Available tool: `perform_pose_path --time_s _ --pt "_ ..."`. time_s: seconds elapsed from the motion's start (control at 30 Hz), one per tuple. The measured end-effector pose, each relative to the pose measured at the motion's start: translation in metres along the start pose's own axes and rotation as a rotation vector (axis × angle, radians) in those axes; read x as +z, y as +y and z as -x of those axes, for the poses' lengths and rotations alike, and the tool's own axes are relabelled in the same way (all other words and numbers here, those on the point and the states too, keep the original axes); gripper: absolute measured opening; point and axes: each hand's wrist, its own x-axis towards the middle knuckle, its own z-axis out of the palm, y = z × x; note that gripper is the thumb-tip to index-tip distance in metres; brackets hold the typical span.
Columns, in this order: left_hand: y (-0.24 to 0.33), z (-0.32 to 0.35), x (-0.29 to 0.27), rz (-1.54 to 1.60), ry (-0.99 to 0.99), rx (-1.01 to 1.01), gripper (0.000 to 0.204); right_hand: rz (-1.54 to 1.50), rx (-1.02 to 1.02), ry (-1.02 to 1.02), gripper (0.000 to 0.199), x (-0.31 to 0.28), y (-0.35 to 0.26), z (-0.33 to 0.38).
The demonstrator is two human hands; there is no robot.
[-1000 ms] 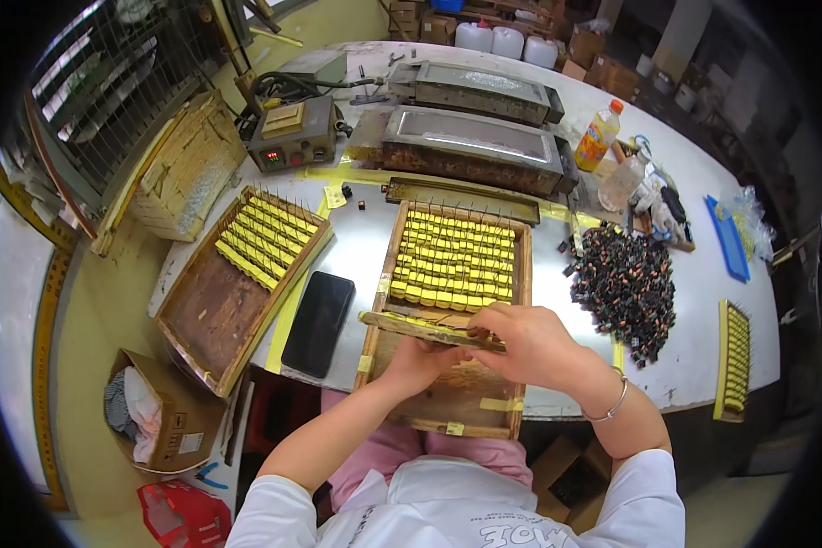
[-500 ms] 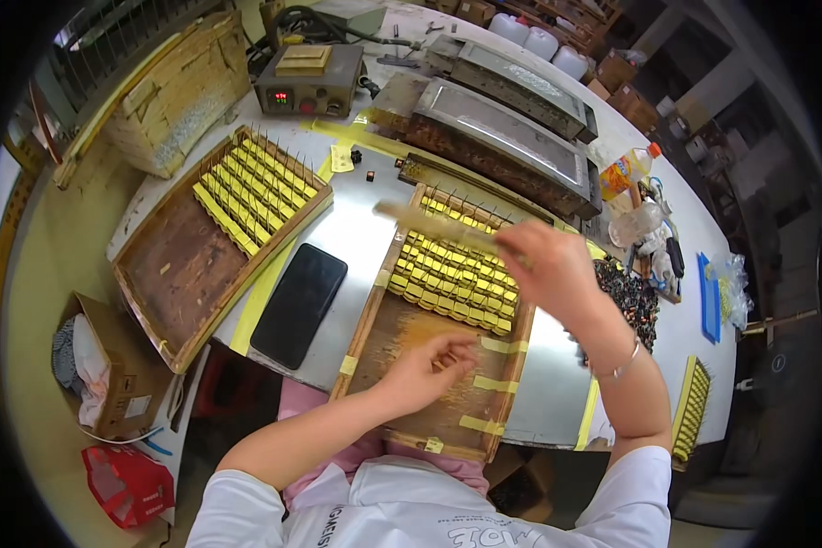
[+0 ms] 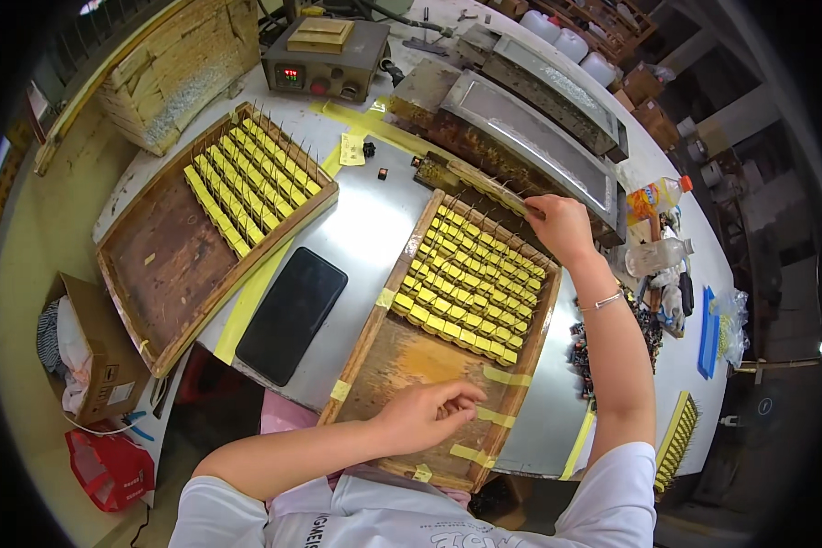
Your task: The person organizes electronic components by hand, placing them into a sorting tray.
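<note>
My right hand (image 3: 557, 224) pinches the right end of a thin tan strip (image 3: 489, 186), past the far edge of the wooden tray (image 3: 367, 340) in front of me. The strip lies along a dark rail beside the long metal box. In the tray's far half sit rows of small yellow-taped blocks (image 3: 473, 285) with thin pins sticking up. My left hand (image 3: 432, 417) hovers over the tray's bare near half, its fingers loosely curled and apart, holding nothing that I can see.
Another wooden tray (image 3: 160, 301) of yellow pieces stands left, a black phone (image 3: 292, 315) between the trays. Behind are a control box (image 3: 324, 59) and long metal boxes (image 3: 530, 137). Rightward are dark small parts (image 3: 580, 352), bottles (image 3: 656, 258), a blue tray (image 3: 708, 333) and a yellow pin strip (image 3: 674, 438).
My right hand has carried the strip away from above the yellow rows to the rail beyond the tray's far edge. My left hand has shifted slightly nearer to me in the picture.
</note>
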Motion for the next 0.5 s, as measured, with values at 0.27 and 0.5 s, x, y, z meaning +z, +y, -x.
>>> perform_pose_path --time_s 0.27,0.5 --pt "0.000 -0.008 0.000 -0.024 -0.039 -0.003 0.024 0.000 0.018 -0.112 0.022 0.001 0.007 -0.015" --pt "0.004 0.001 0.005 -0.042 -0.035 -0.008 0.022 0.036 0.060 -0.131 0.024 -0.020 -0.007 -0.005"
